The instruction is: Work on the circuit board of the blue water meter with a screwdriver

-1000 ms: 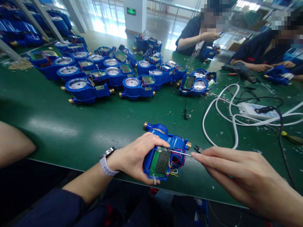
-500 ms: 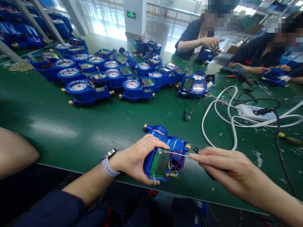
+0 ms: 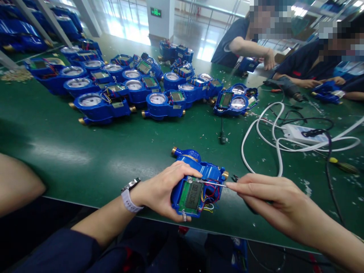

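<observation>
Along a wide, green-topped counter (image 3: 122,148), a crowd of blue meters with round white dials (image 3: 133,84) is filling the far left. Near the front edge, a separate blue meter body with brass pipe ends (image 3: 209,170) is resting tilted within the left-hand grip (image 3: 165,187), which is clasping its housing. To its right, the right-hand grip (image 3: 273,199) is keeping almost the same place, fingers pinching. Farther back, a nearby person's hand (image 3: 269,60) is now reaching beside a blue unit (image 3: 248,65), no longer over it. On the held meter, a rectangular green circuit board (image 3: 184,197) is facing upward; its grey display (image 3: 195,194) is showing darker characters than a second ago, too indistinct for reading. From the right-hand pinch, a slim silver metal shaft (image 3: 214,184) is pointing at the board's upper corner, contact uncertain; work there is apparently continuing, the electronics seemingly running.
</observation>
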`<state>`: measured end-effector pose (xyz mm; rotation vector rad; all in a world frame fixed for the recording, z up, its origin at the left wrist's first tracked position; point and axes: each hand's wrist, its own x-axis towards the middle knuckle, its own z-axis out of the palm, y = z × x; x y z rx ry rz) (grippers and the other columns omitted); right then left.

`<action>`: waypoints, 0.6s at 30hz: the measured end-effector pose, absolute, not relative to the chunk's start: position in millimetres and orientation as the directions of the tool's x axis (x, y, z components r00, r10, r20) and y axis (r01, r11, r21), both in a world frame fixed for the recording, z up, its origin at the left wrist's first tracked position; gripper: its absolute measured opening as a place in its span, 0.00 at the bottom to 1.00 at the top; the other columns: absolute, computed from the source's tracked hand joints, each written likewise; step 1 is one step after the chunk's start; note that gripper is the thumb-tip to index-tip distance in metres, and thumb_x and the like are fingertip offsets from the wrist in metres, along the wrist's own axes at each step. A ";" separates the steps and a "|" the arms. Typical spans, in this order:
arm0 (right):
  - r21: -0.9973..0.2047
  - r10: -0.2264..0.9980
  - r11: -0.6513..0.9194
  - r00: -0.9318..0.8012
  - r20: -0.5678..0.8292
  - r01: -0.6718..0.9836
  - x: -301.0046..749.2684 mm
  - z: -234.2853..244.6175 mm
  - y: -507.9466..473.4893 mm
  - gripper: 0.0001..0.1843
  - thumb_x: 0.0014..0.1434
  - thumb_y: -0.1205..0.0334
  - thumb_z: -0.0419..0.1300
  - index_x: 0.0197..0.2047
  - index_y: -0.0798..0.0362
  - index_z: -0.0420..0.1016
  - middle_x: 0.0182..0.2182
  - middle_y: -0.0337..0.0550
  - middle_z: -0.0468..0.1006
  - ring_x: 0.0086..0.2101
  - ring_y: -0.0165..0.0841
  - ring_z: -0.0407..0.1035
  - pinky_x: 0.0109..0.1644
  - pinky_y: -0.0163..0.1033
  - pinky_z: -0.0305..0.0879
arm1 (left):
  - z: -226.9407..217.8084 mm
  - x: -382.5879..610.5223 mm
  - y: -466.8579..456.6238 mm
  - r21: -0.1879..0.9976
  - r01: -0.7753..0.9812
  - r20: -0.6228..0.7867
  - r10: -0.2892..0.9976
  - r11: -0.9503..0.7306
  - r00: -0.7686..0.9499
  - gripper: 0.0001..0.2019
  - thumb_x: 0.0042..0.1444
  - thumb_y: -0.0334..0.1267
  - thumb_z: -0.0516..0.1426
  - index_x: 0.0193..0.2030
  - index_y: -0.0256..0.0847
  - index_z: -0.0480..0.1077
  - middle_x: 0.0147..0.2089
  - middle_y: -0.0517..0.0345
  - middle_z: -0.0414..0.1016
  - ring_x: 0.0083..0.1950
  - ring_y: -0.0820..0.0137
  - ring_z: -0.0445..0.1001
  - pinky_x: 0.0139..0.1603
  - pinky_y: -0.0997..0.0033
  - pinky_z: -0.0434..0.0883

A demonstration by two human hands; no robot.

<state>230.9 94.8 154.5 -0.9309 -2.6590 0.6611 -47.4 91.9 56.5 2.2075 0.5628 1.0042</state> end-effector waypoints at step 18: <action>-0.700 0.704 0.515 -0.710 0.016 0.495 227.2 141.6 98.9 0.15 0.65 0.69 0.53 0.45 0.51 0.80 0.28 0.40 0.75 0.27 0.27 0.69 0.30 0.29 0.63 | 53.4 -47.3 91.2 0.703 0.103 0.514 0.603 -0.704 0.610 0.40 0.40 0.47 0.67 0.59 0.45 0.55 0.49 0.49 0.69 0.48 0.59 0.69 0.50 0.56 0.70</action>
